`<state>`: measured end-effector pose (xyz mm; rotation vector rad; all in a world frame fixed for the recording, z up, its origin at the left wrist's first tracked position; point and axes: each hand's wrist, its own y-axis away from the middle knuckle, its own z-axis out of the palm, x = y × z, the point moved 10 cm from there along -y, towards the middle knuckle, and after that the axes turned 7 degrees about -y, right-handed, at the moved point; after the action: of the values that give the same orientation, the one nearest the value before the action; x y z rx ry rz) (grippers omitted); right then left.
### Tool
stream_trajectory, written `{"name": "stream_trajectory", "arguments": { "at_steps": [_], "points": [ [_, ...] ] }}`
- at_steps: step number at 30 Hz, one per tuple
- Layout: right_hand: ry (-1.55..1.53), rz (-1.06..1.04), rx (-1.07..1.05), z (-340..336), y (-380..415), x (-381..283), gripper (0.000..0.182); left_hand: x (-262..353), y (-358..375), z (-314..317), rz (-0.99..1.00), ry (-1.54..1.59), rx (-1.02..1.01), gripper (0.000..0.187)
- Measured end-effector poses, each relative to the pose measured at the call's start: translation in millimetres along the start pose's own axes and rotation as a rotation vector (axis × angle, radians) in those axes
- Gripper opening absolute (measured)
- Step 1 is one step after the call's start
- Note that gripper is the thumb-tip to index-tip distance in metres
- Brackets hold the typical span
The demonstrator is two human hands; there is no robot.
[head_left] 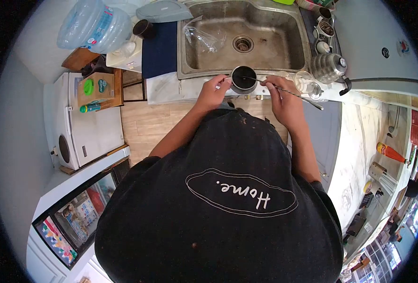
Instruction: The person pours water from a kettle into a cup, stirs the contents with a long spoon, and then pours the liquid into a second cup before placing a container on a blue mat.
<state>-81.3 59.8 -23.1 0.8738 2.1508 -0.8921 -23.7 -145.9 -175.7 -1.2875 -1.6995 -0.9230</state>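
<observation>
A round cup [243,86] with a dark inside is at the front edge of the sink counter. On its left side, my left hand [213,90] grips the cup between thumb and fingers. My right hand [284,96] is closed on a long thin metal spoon [308,100]. One end of the spoon reaches into the cup, and the other points down to the right past my hand. The contents of the cup look dark and cannot be made out.
Behind the cup is a metal sink [275,52] with a clear plastic bag [208,40] in it. Right of my right hand are glass jars [304,82] and a metal kettle [327,68]. A dark cup [143,29] stands near a blue mat [160,52].
</observation>
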Motion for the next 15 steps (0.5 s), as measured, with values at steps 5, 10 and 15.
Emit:
{"name": "stream_trajectory", "arguments": {
  "at_steps": [5,10,15],
  "points": [
    [0.03,0.035,0.043,-3,-7,4,0.008,-1,-1,1,-0.014,0.015,-0.022,0.029],
    [0.002,0.062,0.017,-10,0,7,0.008,0,0,0,-0.016,0.015,-0.014,0.03],
    [0.013,0.004,0.021,3,-3,-5,0.009,2,-1,0,-0.005,-0.008,-0.018,0.03]
  ]
}}
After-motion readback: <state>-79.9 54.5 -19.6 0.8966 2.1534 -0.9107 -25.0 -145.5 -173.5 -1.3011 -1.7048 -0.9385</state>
